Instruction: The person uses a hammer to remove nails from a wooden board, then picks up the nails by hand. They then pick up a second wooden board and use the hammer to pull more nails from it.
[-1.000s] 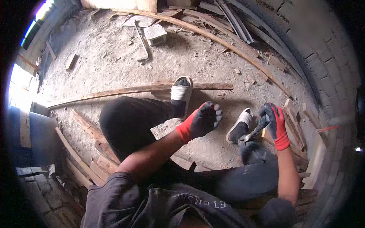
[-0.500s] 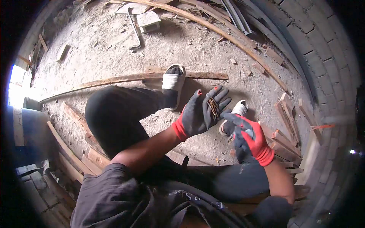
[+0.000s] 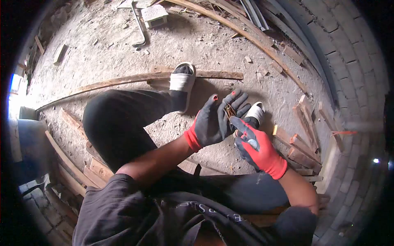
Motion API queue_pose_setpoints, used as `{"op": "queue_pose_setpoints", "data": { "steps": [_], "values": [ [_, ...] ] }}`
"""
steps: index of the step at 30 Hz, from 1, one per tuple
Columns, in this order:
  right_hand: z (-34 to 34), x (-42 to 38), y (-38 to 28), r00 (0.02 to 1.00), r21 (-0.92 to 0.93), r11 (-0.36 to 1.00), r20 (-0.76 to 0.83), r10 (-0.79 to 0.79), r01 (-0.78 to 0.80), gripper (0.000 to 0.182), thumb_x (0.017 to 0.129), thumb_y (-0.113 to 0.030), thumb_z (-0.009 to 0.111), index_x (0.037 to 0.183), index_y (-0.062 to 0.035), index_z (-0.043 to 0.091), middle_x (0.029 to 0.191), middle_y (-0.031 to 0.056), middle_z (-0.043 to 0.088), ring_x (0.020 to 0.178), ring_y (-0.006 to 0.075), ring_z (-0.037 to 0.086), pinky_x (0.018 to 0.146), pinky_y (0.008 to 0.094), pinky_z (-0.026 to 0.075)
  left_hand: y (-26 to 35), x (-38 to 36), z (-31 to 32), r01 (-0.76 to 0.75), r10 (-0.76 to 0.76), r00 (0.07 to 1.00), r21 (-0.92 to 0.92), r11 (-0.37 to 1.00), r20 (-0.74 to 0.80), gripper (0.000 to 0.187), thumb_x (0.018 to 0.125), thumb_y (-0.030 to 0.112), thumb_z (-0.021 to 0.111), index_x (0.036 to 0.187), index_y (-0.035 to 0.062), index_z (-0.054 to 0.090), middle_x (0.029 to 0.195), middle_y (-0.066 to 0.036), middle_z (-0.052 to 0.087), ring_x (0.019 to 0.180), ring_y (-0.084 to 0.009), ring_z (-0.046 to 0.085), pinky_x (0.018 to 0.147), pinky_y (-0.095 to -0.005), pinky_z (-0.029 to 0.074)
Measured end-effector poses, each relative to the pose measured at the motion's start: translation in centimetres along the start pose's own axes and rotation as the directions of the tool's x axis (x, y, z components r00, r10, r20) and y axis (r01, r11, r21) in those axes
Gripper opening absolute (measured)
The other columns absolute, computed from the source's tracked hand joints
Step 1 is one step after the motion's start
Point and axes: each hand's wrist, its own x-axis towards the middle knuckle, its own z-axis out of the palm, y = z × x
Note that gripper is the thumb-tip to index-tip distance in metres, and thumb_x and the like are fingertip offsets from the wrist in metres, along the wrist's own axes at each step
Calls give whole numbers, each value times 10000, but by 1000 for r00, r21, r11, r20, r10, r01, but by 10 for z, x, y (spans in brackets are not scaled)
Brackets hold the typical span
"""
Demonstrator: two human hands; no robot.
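Several rusty nails (image 3: 230,110) lie in the gloved palm of my left hand (image 3: 216,120), which is turned up with its fingers spread and slightly curled. My right hand (image 3: 259,148), in a red and grey glove, is beside it, its index finger reaching to the lower end of the nails. A small pale item (image 3: 253,144) shows between the thumb and fingers of my right hand; what it is cannot be made out. My other right fingers are curled below.
A long wooden strip (image 3: 135,80) lies under my white sandal (image 3: 183,82). Farther off are a pry bar (image 3: 139,30) and a pale block (image 3: 154,17). Wood pieces (image 3: 303,151) are piled at the right, beside a block wall (image 3: 349,61). A blue drum (image 3: 33,143) is at the left.
My right hand has moved left and up, bringing its index finger onto the nails in my left palm. The whole view has shifted slightly.
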Motion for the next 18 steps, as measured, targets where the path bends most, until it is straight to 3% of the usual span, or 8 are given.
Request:
{"op": "queue_pose_setpoints", "data": {
  "steps": [2,8,18],
  "values": [
    [0,5,-11,990,-69,987,28,-142,143,540,868,-123,654,1355,20,471,875,134,613,823,230,596,772,336,478,-1,0,0,3,-3,1000,-5,1000,-1,743,939,538,430,1517,132,199,1576,-75,214,1424,-304,251,1160,-528,193],
    [-1,9,-31,978,-156,966,58,-201,208,533,884,-136,625,1368,12,460,850,133,621,801,195,589,769,331,473,0,1,1,13,-13,1000,16,1000,-1,767,914,547,496,1506,138,230,1555,-78,258,1401,-300,296,1152,-525,221],
    [-5,-1,-14,992,-90,988,33,-124,126,530,879,-109,627,1367,14,459,926,136,635,861,230,600,821,340,477,0,2,-3,23,-23,1000,19,1000,-11,772,905,563,510,1497,141,251,1544,-73,286,1392,-303,313,1151,-525,222]
  ]
}}
